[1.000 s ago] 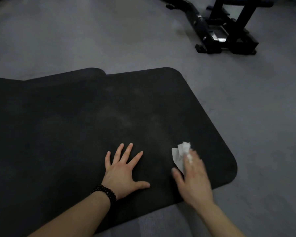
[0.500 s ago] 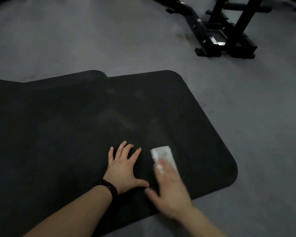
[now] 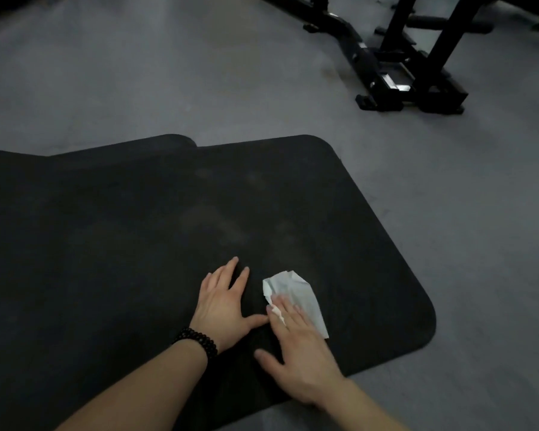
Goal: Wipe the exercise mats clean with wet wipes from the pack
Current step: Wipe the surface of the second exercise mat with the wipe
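From the head view, a black rubbery exercise mat [image 3: 137, 244] lies flat on the grey floor [image 3: 448, 213]. The left hand [image 3: 223, 309] rests flat on it with fingers straight, bracing. Just beside it, the right hand [image 3: 296, 346] presses a thin white wet wipe [image 3: 296, 290] against the mat with flat fingers. The wipe looks limp and light, likely to bunch, so pressing on its middle suits it. Black gym equipment [image 3: 402, 63] stands well apart.

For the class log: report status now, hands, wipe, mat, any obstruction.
Left hand flat on mat, bracing. Right hand flat, pressing white wipe onto mat. Nothing in the way; black gym frame stands apart.
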